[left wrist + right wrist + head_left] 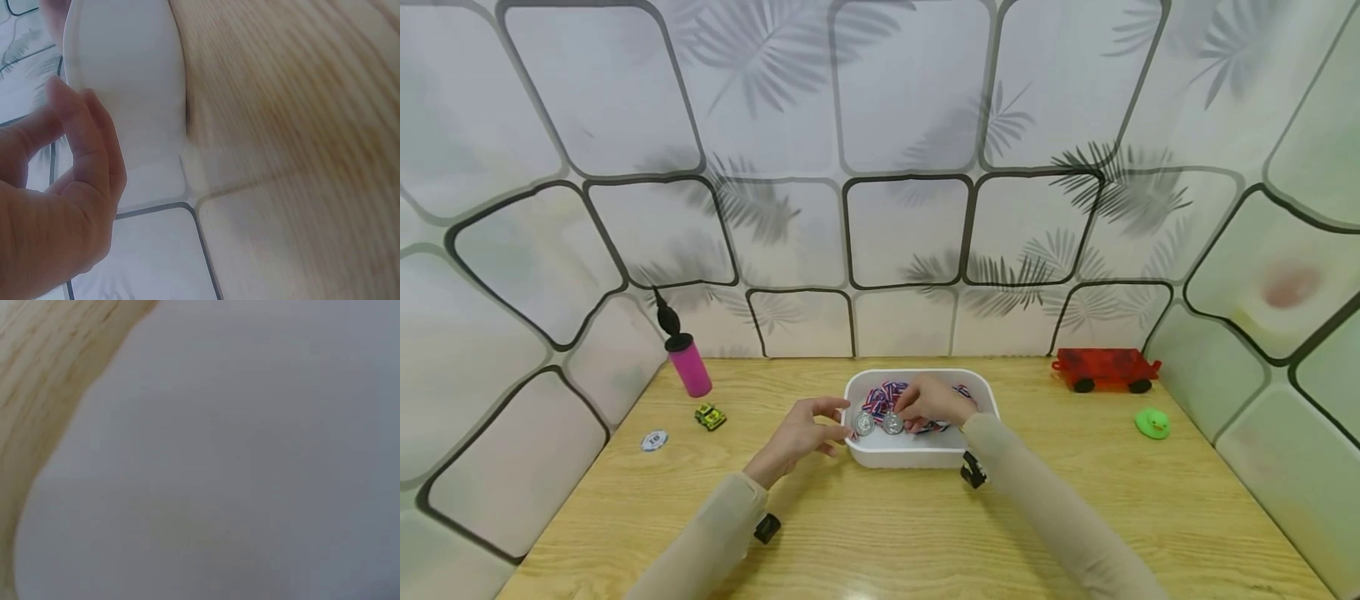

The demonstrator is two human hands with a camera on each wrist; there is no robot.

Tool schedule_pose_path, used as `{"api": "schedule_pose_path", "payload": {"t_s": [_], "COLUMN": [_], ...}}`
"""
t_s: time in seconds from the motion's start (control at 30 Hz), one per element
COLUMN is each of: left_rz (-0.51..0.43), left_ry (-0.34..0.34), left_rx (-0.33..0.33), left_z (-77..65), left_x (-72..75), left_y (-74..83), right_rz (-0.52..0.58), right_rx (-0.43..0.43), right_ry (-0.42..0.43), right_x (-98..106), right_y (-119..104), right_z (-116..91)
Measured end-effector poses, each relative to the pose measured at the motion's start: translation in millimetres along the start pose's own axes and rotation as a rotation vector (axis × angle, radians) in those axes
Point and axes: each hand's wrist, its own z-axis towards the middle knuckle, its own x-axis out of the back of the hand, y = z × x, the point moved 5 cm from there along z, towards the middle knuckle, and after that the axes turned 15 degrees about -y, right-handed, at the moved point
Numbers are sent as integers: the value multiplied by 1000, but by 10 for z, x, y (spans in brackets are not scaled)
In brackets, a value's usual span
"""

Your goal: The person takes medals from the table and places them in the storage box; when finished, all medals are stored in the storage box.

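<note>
A white plastic tub [895, 458] stands on the table with several silver medals on red, white and blue ribbons [874, 403] inside. My right hand [934, 400] reaches over the tub, its thumb and fingers pinching one silver medal [892, 424] at its edge. Another silver medal [865, 424] lies to the left of it in the tub. My left hand [805, 433] is at the tub's left end, fingers loosely bent and fingertips right at the rim. The left wrist view shows these fingers beside the tub's white wall [134, 94]. The tub's wall [219, 456] fills the right wrist view, hiding that hand.
At the left are a pink cylinder with a black top [690, 367], a small yellow toy car [710, 416] and a round token [654, 440]. A red toy wagon [1105, 369] and a green rubber duck [1152, 423] stand at the right. Patterned walls enclose the wooden table [880, 533].
</note>
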Motion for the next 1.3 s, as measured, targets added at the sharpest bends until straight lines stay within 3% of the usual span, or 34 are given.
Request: {"api": "schedule_pose_path", "payload": {"t_s": [0.27, 0.53, 0.83, 1.07, 1.2, 1.3], "left_rz": [4, 75, 161, 312, 469, 548], "left_ry": [-1, -38, -84, 46, 98, 104], "left_rx": [-4, -43, -96, -84, -73, -66], "left_z": [-4, -41, -32, -63, -71, -66], "left_x": [13, 24, 75, 159, 195, 222], "left_y": [8, 14, 9, 96, 184, 247], "right_rz": [62, -34, 109, 169, 130, 63], "right_rx": [57, 54, 108, 139, 151, 133], "right_ry": [5, 38, 88, 215, 323, 353], "right_x": [123, 296, 526, 645, 689, 685], "right_y": [-25, -18, 190, 423, 523, 572], "right_z": [-150, -406, -810, -1213, -1438, -1571]}}
